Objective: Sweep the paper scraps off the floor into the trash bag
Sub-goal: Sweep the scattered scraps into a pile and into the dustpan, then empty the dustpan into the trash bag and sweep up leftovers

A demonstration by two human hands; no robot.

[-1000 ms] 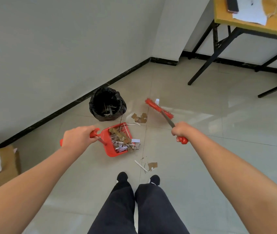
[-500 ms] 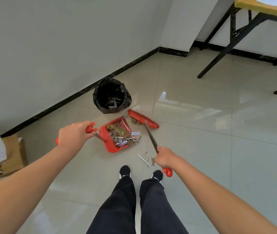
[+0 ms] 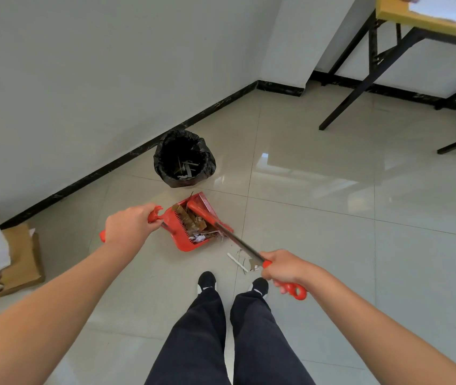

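- My broom (image 3: 204,215) head has just moved into the pan (image 3: 182,237), pushing scraps (image 3: 193,222) in.
- Left hand (image 3: 129,227) squeezes the pan handle, right hand (image 3: 285,269) the broom.
- A few bits (image 3: 242,262) remain near the pan; then I tip into the bag (image 3: 184,159).

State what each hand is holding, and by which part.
The left hand grips the red dustpan by its handle. The right hand grips the red brush near the end of its long handle.

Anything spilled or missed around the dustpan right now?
Yes. A few paper scraps lie on the floor tiles outside the red dustpan, between its open edge and the person's shoes. The broom head rests inside the pan, past them.
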